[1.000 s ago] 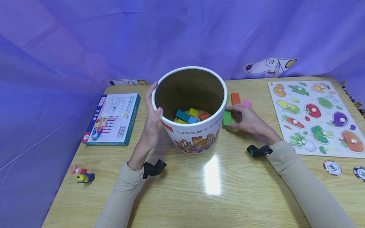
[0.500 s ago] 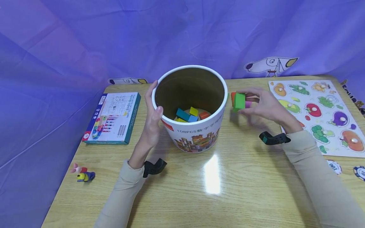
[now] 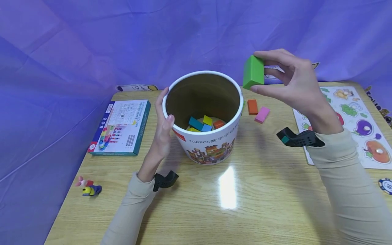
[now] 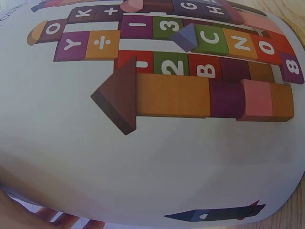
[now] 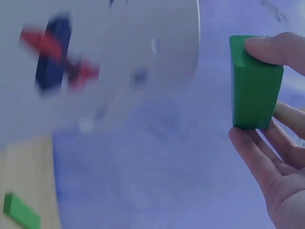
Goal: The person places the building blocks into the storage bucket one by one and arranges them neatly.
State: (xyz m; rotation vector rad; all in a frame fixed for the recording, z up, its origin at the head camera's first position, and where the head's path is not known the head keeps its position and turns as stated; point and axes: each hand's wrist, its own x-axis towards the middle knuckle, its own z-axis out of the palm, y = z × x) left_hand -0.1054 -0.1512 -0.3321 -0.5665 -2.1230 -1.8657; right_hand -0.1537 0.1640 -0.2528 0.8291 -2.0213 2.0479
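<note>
A white bucket (image 3: 211,144) printed with buildings stands upright in the middle of the table, its mouth towards the head camera. Several coloured blocks (image 3: 196,123) lie on its floor. My left hand (image 3: 162,132) rests against the bucket's left side, fingers along the outer wall and thumb at the front of the rim. In the left wrist view the bucket's printed wall (image 4: 143,157) fills most of the frame. My right hand (image 3: 294,75) pinches a green block (image 3: 254,72) between thumb and fingers, raised right of the rim. The right wrist view shows this green block (image 5: 256,86) too.
Right of the bucket lie an orange block (image 3: 252,107), a pink block (image 3: 262,115) and a partly hidden green block (image 5: 21,212). A vegetable puzzle board (image 3: 364,109) and a poker chip (image 3: 386,186) are further right. At left are a toy box (image 3: 120,127) and small figures (image 3: 91,190).
My right hand has picked up the green block from beside the bucket and lifted it to above the rim's height. The left hand and bucket have stayed in place.
</note>
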